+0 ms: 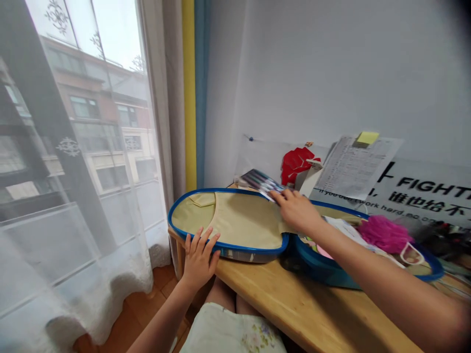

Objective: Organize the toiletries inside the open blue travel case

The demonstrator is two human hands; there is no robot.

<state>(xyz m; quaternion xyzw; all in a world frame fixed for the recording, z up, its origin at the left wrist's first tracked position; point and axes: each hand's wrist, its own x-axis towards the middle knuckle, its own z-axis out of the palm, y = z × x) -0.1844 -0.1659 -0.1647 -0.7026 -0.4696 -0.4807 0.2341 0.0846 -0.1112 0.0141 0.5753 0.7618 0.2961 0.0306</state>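
A hard oval case with a blue rim lies opened out on the wooden table. Its left half (246, 220) shows a beige lining with a pocket seam. My left hand (198, 257) rests on that half's near rim, fingers spread. My right hand (300, 211) reaches over the far side of the case, its fingers closed on the near end of a flat, dark packet with light stripes (259, 180); what the packet holds is not clear. In the case's right half (331, 269) sit a pink bath puff (386, 233) and white sheet-like items (346, 230), partly covered by my forearm.
The wooden table (275, 289) has its front edge close to my lap. Behind stand red paper pieces (296, 164) and a printed sheet (362, 164) with a yellow note. Dark clutter (449, 240) lies at right. A sheer curtain (103, 245) hangs at left.
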